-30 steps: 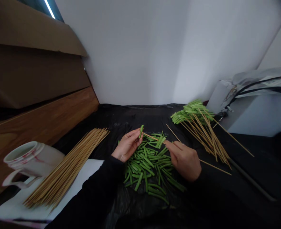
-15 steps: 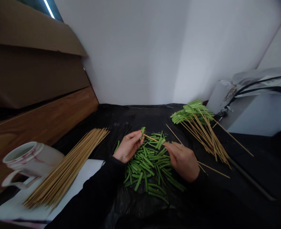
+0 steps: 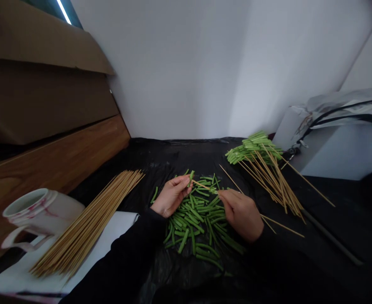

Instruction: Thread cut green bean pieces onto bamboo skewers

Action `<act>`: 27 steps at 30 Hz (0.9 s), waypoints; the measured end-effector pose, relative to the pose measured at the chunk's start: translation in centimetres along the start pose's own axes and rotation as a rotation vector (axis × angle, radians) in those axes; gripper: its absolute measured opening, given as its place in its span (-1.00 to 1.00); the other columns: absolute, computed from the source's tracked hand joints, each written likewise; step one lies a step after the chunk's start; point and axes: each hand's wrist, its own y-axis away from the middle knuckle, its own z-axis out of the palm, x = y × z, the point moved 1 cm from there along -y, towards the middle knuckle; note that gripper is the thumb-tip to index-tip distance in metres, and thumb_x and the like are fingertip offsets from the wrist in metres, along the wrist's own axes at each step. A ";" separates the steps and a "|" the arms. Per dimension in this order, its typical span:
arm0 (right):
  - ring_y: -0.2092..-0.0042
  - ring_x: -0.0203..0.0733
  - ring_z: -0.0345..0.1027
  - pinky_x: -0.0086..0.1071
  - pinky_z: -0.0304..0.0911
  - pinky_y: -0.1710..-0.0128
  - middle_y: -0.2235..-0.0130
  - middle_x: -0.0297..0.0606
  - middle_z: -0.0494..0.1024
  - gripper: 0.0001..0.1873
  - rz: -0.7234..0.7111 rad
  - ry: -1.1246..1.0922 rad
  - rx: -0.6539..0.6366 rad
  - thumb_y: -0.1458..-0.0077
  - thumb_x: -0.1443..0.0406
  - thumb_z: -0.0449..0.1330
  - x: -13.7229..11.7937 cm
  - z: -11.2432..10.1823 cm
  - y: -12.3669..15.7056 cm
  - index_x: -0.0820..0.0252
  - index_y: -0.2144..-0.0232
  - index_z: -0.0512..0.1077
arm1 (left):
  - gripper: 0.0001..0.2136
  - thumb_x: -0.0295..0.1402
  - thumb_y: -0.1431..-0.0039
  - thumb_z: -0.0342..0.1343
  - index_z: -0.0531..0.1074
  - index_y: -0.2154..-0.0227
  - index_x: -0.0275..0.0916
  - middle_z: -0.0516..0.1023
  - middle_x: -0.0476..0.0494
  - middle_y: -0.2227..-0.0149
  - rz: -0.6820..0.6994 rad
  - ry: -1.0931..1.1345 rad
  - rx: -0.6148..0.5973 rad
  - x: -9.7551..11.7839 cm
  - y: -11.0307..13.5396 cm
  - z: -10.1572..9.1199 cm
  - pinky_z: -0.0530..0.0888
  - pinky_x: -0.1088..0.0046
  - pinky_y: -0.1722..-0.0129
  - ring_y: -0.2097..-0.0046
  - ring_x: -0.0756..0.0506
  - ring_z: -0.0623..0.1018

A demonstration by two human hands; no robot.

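In the head view my left hand pinches a cut green bean piece between thumb and fingertips. My right hand is closed around a thin bamboo skewer, whose tip points left and meets that piece. More bean pieces sit on the skewer, close to my right fingertips. Whether the tip has gone through the left piece I cannot tell. Beneath both hands spreads a loose heap of cut green beans, partly hidden by them.
Filled bean skewers are piled at the back right. A bundle of bare skewers lies at left on white paper, beside a white mug. A loose skewer lies behind my right hand. Cardboard box at left; cables at right.
The bean pieces on the skewer have turned and now sit nearer my right fingertips. My left hand has shifted very slightly right with its piece.
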 end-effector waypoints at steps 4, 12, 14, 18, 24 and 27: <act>0.20 -0.21 0.41 -0.38 0.23 0.15 0.27 -0.20 0.53 -0.76 0.029 -0.020 -0.032 -0.22 0.41 -0.06 -0.2 0.1 0.1 0.20 0.24 0.41 | -0.85 -0.48 0.09 0.33 0.57 0.38 -0.35 0.56 -0.11 0.38 0.004 -0.004 -0.003 0.0 0.1 0.1 0.43 0.57 0.29 0.36 0.07 0.48; 0.38 -0.28 0.34 -0.42 0.15 0.32 0.42 -0.31 0.46 -0.72 0.071 -0.106 -0.136 -0.28 0.33 -0.13 -0.4 0.1 -0.3 0.17 0.33 0.37 | -0.83 -0.44 0.08 0.33 0.56 0.36 -0.36 0.54 -0.09 0.39 -0.004 -0.021 -0.020 0.2 0.1 0.1 0.43 0.60 0.32 0.39 0.09 0.47; 0.38 -0.29 0.34 -0.42 0.15 0.32 0.42 -0.31 0.46 -0.72 0.070 -0.114 -0.118 -0.28 0.32 -0.12 -0.4 0.1 -0.4 0.17 0.32 0.38 | -0.83 -0.41 0.06 0.32 0.55 0.36 -0.36 0.52 -0.07 0.41 0.002 -0.026 -0.028 0.2 0.1 0.2 0.42 0.60 0.34 0.41 0.10 0.46; 0.33 -0.26 0.37 -0.41 0.17 0.27 0.38 -0.28 0.49 -0.74 0.059 -0.102 -0.075 -0.27 0.32 -0.09 -0.4 0.3 -0.4 0.18 0.29 0.39 | -0.83 -0.37 0.08 0.33 0.55 0.39 -0.34 0.52 -0.06 0.41 0.030 -0.007 0.016 0.1 0.1 0.4 0.41 0.61 0.34 0.40 0.10 0.45; 0.24 -0.22 0.40 -0.38 0.22 0.17 0.30 -0.21 0.52 -0.76 0.020 -0.070 0.029 -0.25 0.37 -0.06 -0.3 0.4 -0.1 0.21 0.28 0.41 | -0.82 -0.35 0.11 0.35 0.55 0.47 -0.37 0.49 -0.06 0.44 0.045 -0.042 0.014 -0.1 0.4 1.0 0.38 0.61 0.35 0.40 0.11 0.43; 0.22 -0.22 0.41 -0.37 0.22 0.15 0.29 -0.20 0.52 -0.76 0.021 -0.048 0.044 -0.24 0.37 -0.06 -0.3 0.3 0.0 0.22 0.29 0.41 | -0.82 -0.34 0.10 0.34 0.55 0.47 -0.37 0.48 -0.05 0.47 0.047 -0.055 -0.008 -0.1 0.6 1.1 0.37 0.61 0.38 0.43 0.11 0.41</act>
